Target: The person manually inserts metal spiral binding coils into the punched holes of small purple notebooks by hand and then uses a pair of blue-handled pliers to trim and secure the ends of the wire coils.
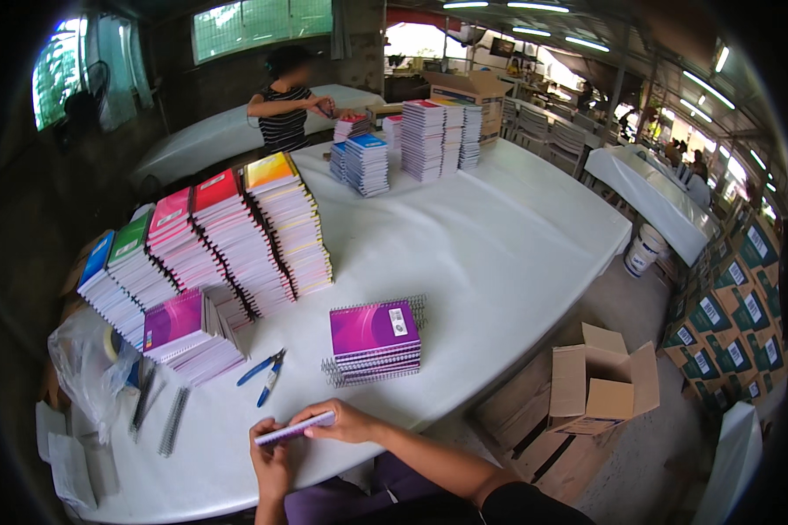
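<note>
Above the table's near edge, my left hand (272, 457) and my right hand (345, 422) both grip a thin notebook (296, 430). It is tilted so that its white page edge shows, with purple along its lower side. My left fingers close round the left end and my right fingers hold the right end. Just beyond lies a stack of purple spiral notebooks (374, 332), its wire bindings sticking out at both sides. Blue-handled pliers (260, 369) rest open to the left of that stack. A loose wire coil (173, 423) lies farther left.
Tall stacks of notebooks (223, 236) in several colours line the table's left, beside a clear plastic bag (92, 363). More stacks (423, 140) stand at the far end, near a person (284, 109) handling notebooks. An open carton (600, 385) sits on the right, below table height.
</note>
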{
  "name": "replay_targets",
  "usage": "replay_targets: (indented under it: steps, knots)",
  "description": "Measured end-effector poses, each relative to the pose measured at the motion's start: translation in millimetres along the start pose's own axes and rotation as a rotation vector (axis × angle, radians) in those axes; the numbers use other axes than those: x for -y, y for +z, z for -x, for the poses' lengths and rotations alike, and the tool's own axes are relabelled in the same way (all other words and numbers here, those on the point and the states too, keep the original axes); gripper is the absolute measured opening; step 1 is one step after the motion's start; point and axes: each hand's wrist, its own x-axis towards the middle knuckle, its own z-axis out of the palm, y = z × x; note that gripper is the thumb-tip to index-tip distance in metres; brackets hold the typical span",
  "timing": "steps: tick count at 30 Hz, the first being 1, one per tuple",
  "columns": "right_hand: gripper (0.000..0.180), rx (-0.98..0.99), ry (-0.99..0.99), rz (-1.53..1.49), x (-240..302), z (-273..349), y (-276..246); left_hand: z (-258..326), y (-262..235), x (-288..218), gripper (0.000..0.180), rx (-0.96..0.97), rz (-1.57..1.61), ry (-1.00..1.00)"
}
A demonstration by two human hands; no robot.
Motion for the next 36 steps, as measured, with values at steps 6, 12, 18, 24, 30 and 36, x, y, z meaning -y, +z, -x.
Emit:
replay_targets:
  steps: [6, 12, 18, 24, 30, 36]
  knots:
    - [0.029, -0.126, -0.079, 0.088, -12.2, 4.1, 5.4, -36.7, -59.4, -2.2, 0.041, -0.095, -0.986, 0.317]
    - [0.031, -0.219, -0.095, 0.067, -10.5, 4.4, 6.3, -86.8, -158.2, 4.4, 0.03, -0.437, -1.414, 0.057]
    - [0.029, -0.161, -0.304, 0.106, -9.9, 9.0, 1.4, -80.7, -158.8, 6.8, 0.019, -0.453, -1.432, 0.297]
    - [0.028, -0.224, -0.03, -0.016, -15.4, 4.8, 8.7, -86.7, -171.8, -14.0, 0.018, -0.611, -1.224, 0.482]
    - [0.029, -0.292, -0.178, 0.112, -10.1, 6.7, 7.6, -58.6, -116.7, -42.7, 0.023, -0.221, -0.845, 0.371]
    - [0.03, -0.313, -0.172, 0.148, -7.8, 5.4, 8.7, -32.4, -69.0, -44.7, 0.027, 0.252, -0.54, 0.052]
